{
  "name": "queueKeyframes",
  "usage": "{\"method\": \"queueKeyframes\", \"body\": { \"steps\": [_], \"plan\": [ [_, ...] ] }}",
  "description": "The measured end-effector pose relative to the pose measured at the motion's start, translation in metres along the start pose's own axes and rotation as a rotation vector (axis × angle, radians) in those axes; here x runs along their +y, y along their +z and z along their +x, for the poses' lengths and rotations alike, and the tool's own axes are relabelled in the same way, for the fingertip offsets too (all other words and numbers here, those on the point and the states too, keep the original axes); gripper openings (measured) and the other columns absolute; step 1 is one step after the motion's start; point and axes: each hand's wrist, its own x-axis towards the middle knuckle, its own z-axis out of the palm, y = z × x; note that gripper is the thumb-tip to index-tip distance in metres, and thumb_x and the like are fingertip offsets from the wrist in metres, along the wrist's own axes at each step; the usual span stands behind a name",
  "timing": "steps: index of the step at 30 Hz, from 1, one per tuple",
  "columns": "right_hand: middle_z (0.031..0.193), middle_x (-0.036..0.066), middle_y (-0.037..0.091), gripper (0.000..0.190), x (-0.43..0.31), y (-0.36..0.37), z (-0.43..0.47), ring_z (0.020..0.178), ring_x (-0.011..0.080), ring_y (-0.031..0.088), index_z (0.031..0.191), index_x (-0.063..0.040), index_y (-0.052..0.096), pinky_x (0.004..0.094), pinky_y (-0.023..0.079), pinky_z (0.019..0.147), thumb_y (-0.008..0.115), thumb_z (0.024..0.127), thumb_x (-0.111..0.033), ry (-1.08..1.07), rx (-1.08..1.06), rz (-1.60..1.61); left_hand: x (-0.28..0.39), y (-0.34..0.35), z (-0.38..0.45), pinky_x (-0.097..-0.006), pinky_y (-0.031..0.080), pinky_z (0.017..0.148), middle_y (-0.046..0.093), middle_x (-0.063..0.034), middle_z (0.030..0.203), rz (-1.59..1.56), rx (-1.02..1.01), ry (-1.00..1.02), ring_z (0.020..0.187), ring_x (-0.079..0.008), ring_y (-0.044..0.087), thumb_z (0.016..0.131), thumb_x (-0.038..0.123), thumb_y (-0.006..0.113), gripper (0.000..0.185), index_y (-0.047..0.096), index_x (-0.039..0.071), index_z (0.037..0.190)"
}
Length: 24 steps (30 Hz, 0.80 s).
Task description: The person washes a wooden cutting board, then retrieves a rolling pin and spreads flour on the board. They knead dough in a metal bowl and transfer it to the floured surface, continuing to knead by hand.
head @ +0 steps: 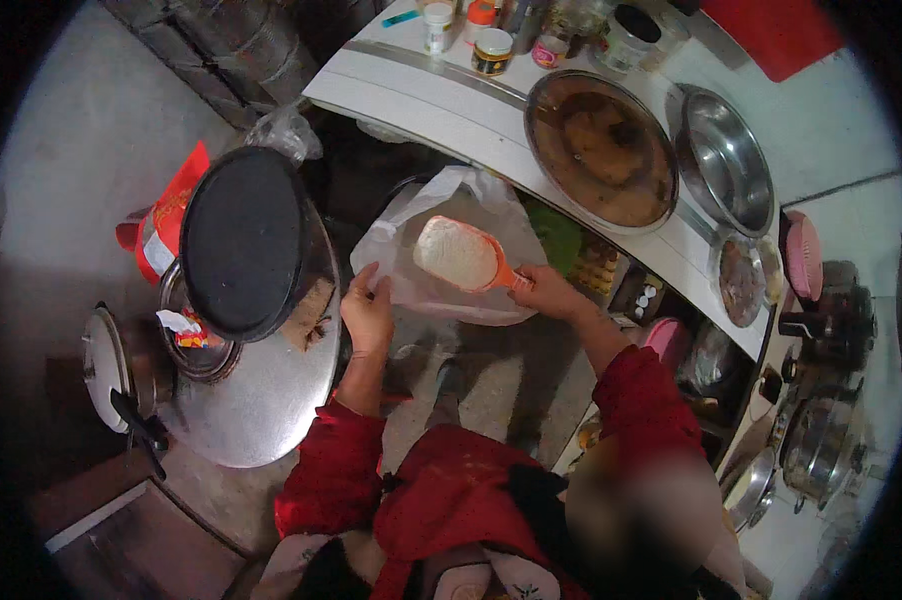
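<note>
My right hand is closed around the handle of an orange plastic scoop. White powder, which looks like flour, fills the scoop. Beneath it lies the mouth of a large whitish plastic bag, spread wide, its inside pale; how much it contains cannot be told. At the left edge of the bag is my left hand, thumb and fingers on the plastic rim.
On the left, a round metal table bears a black round pan and a lidded pot stands beside it. The white counter holds jars, a glass-lidded pan and a steel basin. Shelves lie below.
</note>
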Motion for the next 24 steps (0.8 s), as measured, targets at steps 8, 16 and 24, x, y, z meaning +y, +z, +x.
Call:
{"method": "queueKeyframes", "body": {
  "steps": [8, 16, 24],
  "plan": [
    [0.078, -0.002, 0.057, 0.031, -0.017, -0.022, -0.146, 0.073, 0.0072, 0.052, 0.103, -0.002, 0.061, 0.0259, 0.046, 0.066, 0.068, 0.078, -0.018, -0.045, 0.0, 0.421, -0.005, -0.007, -0.011, -0.0325, 0.044, 0.087, 0.054, -0.0211, 0.115, 0.064, -0.134, 0.246, 0.105, -0.028, 0.055, 0.078, 0.009, 0.066, 0.064, 0.035, -0.002, 0.133],
    [0.082, -0.002, 0.059, 0.033, 0.015, 0.018, -0.443, 0.076, 0.0068, 0.052, 0.103, -0.001, 0.06, 0.0253, 0.046, 0.067, 0.068, 0.077, -0.019, -0.047, 0.462, 0.599, 0.102, 0.024, -0.184, -0.0491, 0.02, 0.106, 0.036, -0.0224, 0.135, 0.347, -0.149, 0.86, 0.125, -0.0403, 0.031, 0.073, 0.011, 0.067, 0.075, 0.03, -0.002, 0.137],
    [0.08, -0.005, 0.057, 0.026, 0.029, 0.166, -0.763, 0.069, 0.0032, 0.048, 0.105, -0.001, 0.061, 0.0206, 0.041, 0.06, 0.064, 0.08, -0.007, 0.268, 1.206, 0.963, 0.166, 0.126, -0.459, -0.0418, 0.028, 0.103, 0.028, -0.0159, 0.139, -0.088, -1.045, 0.84, 0.128, -0.0315, 0.029, 0.078, 0.003, 0.063, 0.065, 0.033, 0.005, 0.136]
  ]
}}
